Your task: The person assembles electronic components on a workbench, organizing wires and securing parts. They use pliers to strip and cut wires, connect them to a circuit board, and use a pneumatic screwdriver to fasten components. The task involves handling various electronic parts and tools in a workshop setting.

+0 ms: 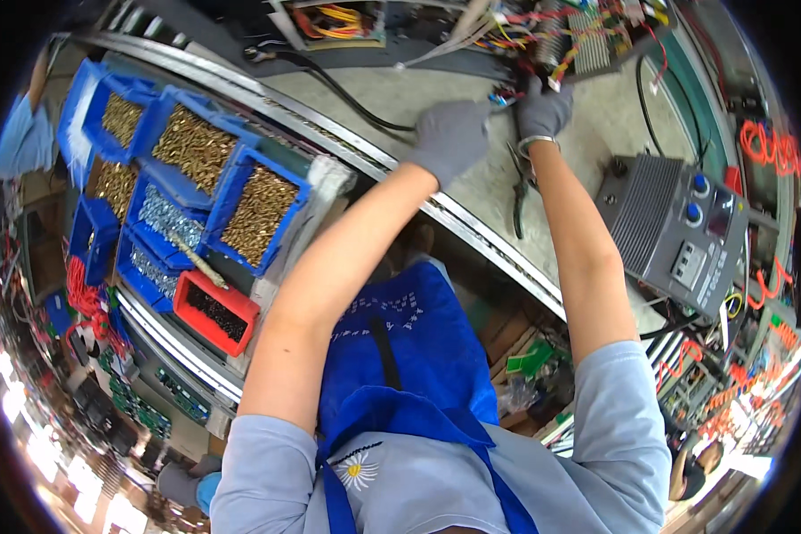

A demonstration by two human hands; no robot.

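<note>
Step in hand, by my reading: wiring work at the far edge of the table. Both gloved hands meet at a bundle of coloured wires leading from an open electrical assembly. Left hand is curled, fingers closed toward the wire ends; what it grips is hidden. Right hand is closed about the wires, knuckles up. Pliers lie on the table between the forearms, untouched. Next move likely calls for a fine, steady pinch on single wires.
</note>
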